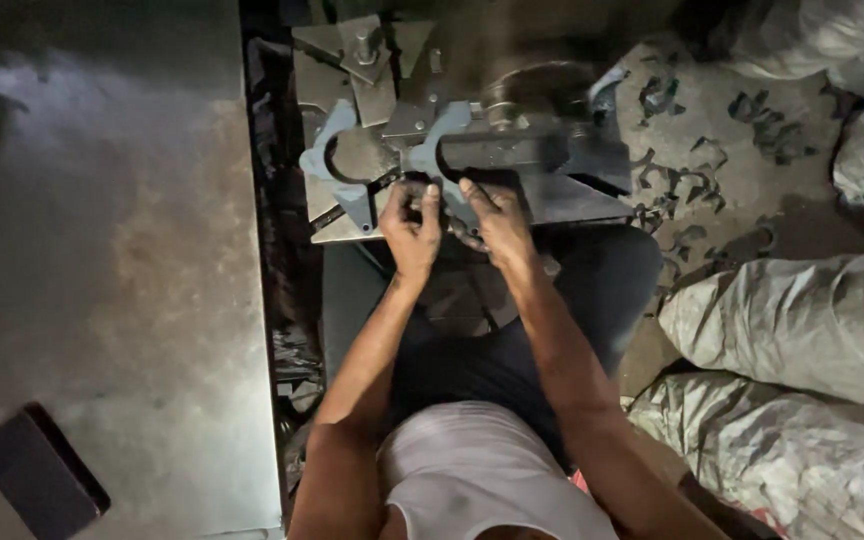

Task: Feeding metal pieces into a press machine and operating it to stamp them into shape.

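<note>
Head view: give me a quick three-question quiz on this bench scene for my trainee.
1. True or false: both hands, the left hand and the right hand, are at the near edge of the metal fixture.
2. Which lies on the grey sheet at the lower left? A) a dark rectangular block B) a hammer C) a glove
3. Fill in: the crumpled sacks lie on the person's ______ side.

Key: 1 true; 2 A; 3 right. The curved grey cut-outs sit on the fixture just beyond the fingers; whether either hand grips one cannot be told.
</note>
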